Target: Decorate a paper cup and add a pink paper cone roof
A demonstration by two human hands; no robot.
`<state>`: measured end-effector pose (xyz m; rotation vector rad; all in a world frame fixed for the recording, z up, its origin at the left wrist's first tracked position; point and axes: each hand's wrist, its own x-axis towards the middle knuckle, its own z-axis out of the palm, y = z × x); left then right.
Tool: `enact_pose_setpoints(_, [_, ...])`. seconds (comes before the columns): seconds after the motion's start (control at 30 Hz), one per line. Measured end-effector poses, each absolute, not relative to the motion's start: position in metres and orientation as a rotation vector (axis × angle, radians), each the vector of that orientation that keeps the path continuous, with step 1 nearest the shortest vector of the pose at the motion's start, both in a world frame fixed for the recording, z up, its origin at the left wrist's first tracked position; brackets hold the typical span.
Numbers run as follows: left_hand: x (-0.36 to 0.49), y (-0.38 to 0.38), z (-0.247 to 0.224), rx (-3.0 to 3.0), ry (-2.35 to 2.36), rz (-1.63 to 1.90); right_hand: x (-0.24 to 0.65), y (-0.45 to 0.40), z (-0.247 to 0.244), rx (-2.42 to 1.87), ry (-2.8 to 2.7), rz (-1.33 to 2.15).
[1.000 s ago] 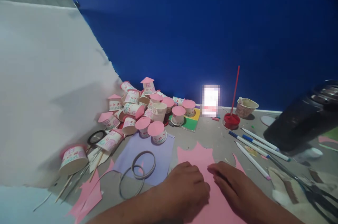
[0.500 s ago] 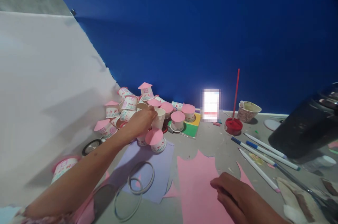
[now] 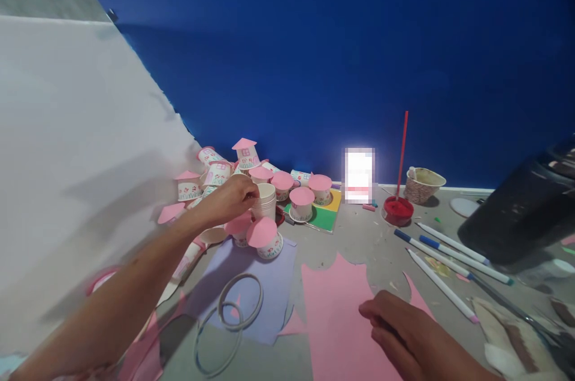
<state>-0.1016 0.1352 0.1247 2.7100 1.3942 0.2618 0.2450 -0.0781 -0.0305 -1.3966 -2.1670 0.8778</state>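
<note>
My left hand (image 3: 238, 196) reaches among the decorated cups, its fingers pinched at the left rim of a stack of white paper cups (image 3: 264, 204). Pink cone roofs top many upturned cups around it, such as this roofed cup (image 3: 302, 204) and another roofed cup (image 3: 265, 238) in front of the stack. Windows and flowers are drawn on their sides. Low at the right, my right hand (image 3: 399, 330) rests over a sheet of pink paper (image 3: 332, 315) with a scalloped top edge. Its fingers are loosely bent, thumb apart, with nothing visible in them.
Purple paper (image 3: 269, 303) lies left of the pink sheet, with two pale rings (image 3: 240, 302) on it. Several markers (image 3: 440, 285), a red pot with a stick (image 3: 398, 211), a patterned cup (image 3: 422, 186), a dark cylinder (image 3: 516, 213) and a bright screen (image 3: 358, 176) occupy the right side.
My left hand has shifted left and slightly down from the top of the cup stack to its left rim. The stack sits slightly further left. My right hand is nearly still.
</note>
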Motion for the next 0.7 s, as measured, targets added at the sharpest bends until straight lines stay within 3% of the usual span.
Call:
enact_pose_setpoints(0.4, [-0.108, 0.137, 0.128, 2.493, 1.630, 0.562, 0.245, -0.077, -0.033, -1.397, -2.172, 0.872])
enact_pose_setpoints(0.6, [-0.097, 0.094, 0.163, 2.427, 1.679, 1.122, 0.243, -0.076, -0.025, -1.422, -2.186, 0.898])
enact_pose_setpoints(0.63, [-0.093, 0.081, 0.164, 2.338, 1.639, 1.344, 0.242, -0.077, -0.022, -1.423, -2.180, 0.908])
enact_pose_setpoints(0.7, [-0.080, 0.055, 0.154, 2.001, 1.521, 1.451, 0.242, -0.078, -0.018, -1.412, -2.152, 0.918])
